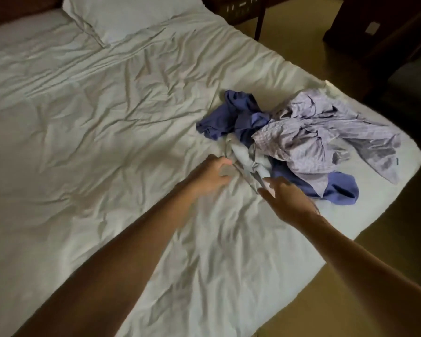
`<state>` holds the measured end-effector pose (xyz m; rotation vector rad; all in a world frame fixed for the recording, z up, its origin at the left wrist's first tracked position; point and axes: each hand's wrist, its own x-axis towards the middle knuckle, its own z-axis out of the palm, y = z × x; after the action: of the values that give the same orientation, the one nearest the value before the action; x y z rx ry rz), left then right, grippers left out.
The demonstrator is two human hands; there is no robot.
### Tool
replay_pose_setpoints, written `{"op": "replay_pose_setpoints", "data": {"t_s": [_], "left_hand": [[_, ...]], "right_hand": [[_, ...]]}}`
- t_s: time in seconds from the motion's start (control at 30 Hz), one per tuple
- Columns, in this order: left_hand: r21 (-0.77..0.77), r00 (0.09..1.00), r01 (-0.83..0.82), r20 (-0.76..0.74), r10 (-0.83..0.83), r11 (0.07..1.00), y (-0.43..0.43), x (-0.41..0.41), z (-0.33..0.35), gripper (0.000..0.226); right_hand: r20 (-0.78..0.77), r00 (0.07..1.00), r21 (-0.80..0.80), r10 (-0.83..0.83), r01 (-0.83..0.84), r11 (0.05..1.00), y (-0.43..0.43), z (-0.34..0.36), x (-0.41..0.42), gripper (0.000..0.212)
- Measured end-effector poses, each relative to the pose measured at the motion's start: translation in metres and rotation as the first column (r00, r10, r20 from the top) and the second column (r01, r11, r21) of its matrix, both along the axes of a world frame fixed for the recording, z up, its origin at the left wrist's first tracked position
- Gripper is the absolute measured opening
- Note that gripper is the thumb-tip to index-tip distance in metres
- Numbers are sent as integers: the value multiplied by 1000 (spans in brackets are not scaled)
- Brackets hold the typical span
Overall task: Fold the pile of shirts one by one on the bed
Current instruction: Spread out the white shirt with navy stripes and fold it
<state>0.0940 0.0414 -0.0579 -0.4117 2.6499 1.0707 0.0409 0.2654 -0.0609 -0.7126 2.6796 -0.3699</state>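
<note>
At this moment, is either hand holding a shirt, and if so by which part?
Neither grip is confirmed. The left hand and right hand reach the near edge of the pale shirt; whether the fingers have closed on fabric cannot be told.

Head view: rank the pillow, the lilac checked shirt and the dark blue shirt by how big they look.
1. Lilac checked shirt, largest.
2. Pillow, partly cut off and farther away, so unsure.
3. Dark blue shirt, mostly buried.

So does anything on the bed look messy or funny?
Yes. The shirts lie in a crumpled heap near the bed's right edge, none folded. A pale purple one sprawls over a dark blue one. The white cover is wrinkled too. Nothing looks torn or spilled.
</note>
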Motion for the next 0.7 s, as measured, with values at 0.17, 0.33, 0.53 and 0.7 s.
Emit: {"op": "replay_pose_setpoints", "data": {"t_s": [0.17, 0.33, 0.53, 0.7], "left_hand": [[-329, 998, 68, 10, -69, 942, 14, -81, -87, 73], [-431, 910, -94, -403, -98, 897, 11, -85, -105, 22], [102, 747, -300, -594, 300, 949, -25, -7, -37, 8], [265, 670, -337, -607, 428, 903, -81, 107, 60, 8]], "right_hand": [[-288, 957, 102, 25, 4, 995, -5, -84, -56, 49], [-498, 867, -61, 8, -44, 997, 2, -100, -60, 23], [-428, 898, -442, -101, -110, 890, -7, -22, -15, 18], [-261, 953, -624, -152, -47, 780, -46, 73, 44, 11]]}}
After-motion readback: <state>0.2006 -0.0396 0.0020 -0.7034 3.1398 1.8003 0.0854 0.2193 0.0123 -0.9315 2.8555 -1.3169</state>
